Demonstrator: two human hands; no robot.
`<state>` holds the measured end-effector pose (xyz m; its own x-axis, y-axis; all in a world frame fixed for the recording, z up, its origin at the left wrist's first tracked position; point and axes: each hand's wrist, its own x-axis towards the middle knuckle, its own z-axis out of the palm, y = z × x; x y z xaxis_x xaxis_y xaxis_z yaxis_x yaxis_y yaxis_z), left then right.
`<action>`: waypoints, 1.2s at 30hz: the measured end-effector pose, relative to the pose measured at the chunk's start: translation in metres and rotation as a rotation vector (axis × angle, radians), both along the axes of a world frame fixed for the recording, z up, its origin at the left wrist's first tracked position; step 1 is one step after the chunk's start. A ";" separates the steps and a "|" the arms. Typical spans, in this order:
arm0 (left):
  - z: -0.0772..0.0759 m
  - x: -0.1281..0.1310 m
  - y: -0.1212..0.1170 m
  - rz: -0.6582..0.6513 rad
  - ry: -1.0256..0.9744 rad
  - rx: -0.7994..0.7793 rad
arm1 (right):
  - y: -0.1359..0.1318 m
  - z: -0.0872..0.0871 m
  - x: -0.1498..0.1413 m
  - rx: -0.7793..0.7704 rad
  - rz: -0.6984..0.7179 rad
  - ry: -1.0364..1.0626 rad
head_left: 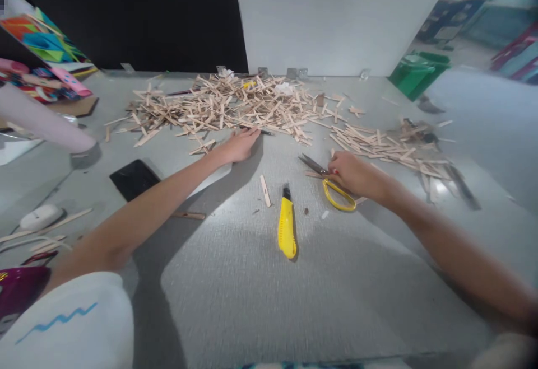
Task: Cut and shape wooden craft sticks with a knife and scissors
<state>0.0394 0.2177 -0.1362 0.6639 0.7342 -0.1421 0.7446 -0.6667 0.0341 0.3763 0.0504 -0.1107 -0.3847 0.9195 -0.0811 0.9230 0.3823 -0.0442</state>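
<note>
My left hand reaches forward to the near edge of a big heap of wooden sticks, its fingers stretched flat on the grey table beside a dark pen. My right hand lies curled over yellow-handled scissors, whose blades point left. It seems to pinch a small stick piece, though what it holds is hard to make out. A yellow utility knife lies between my arms, with a single stick just left of it.
A second, smaller stick pile spreads to the right. A black phone and a white mouse lie at the left. Another person's pale sleeve and colourful papers are far left. A green bin stands beyond the table.
</note>
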 end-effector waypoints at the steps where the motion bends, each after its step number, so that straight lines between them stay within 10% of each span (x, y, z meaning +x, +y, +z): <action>1: -0.001 0.003 -0.006 0.014 -0.001 0.014 | 0.001 -0.001 0.001 0.001 0.007 0.000; 13: 0.015 0.004 -0.088 -0.059 0.019 0.062 | 0.002 -0.002 0.002 0.003 0.069 -0.030; 21: 0.026 0.007 -0.030 0.121 -0.038 0.148 | 0.002 -0.007 0.004 0.006 0.066 -0.048; 27: 0.020 0.029 0.014 0.023 -0.094 0.010 | 0.001 -0.007 0.005 0.003 0.055 -0.028; 36: 0.004 0.035 -0.015 -0.068 -0.209 0.069 | -0.008 -0.001 0.000 0.011 0.047 0.004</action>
